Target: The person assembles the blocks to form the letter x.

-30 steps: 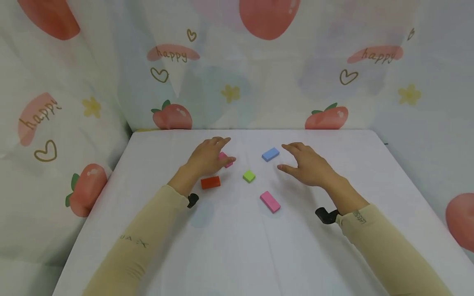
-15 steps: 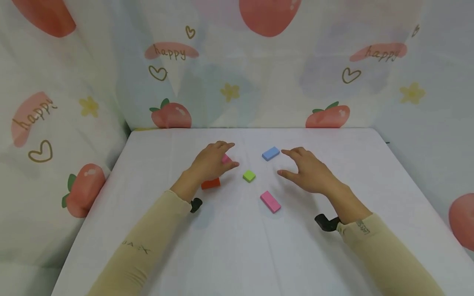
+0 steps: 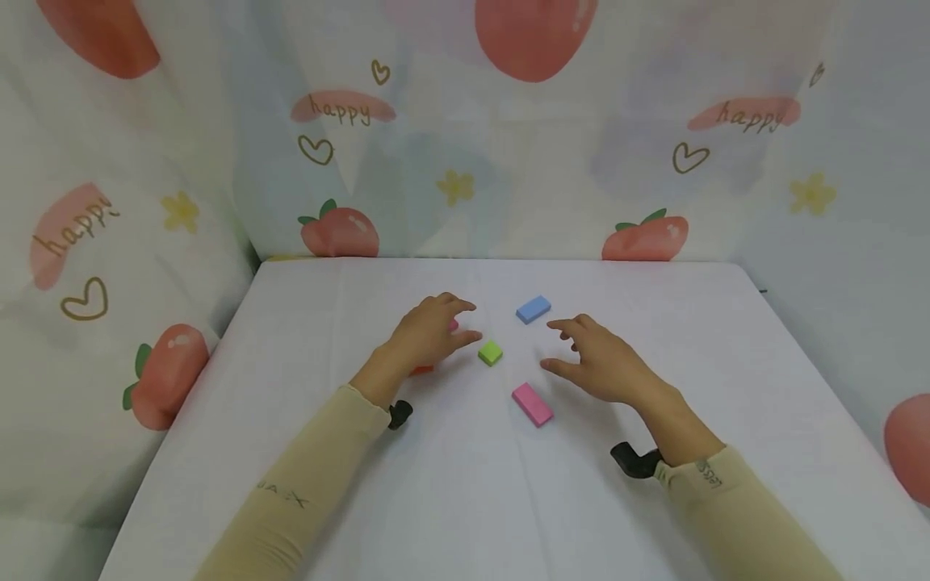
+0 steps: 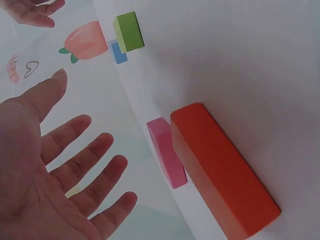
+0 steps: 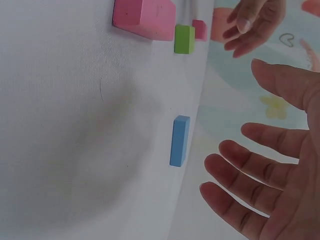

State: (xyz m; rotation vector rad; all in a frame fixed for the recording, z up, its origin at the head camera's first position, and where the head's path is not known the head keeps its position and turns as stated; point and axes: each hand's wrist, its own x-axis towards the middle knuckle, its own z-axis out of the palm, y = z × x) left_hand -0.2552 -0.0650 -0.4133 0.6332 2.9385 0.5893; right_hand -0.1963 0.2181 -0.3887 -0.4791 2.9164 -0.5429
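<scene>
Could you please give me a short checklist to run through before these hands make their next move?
1. Left hand free: ok, fingers spread, nothing held.
2. Right hand free: ok, nothing held.
3. Hands clear of each other: ok, a gap lies between them.
4. Green block uncovered in the head view: ok.
5. Red block uncovered in the head view: not ok, largely hidden by the left hand and wrist.
6. Underside of the blue block: cannot tell, out of sight.

The beige left sleeve (image 3: 291, 492) and right sleeve (image 3: 734, 516) bore small dark lettering; a black fitting (image 3: 635, 462) protruded from each.
</scene>
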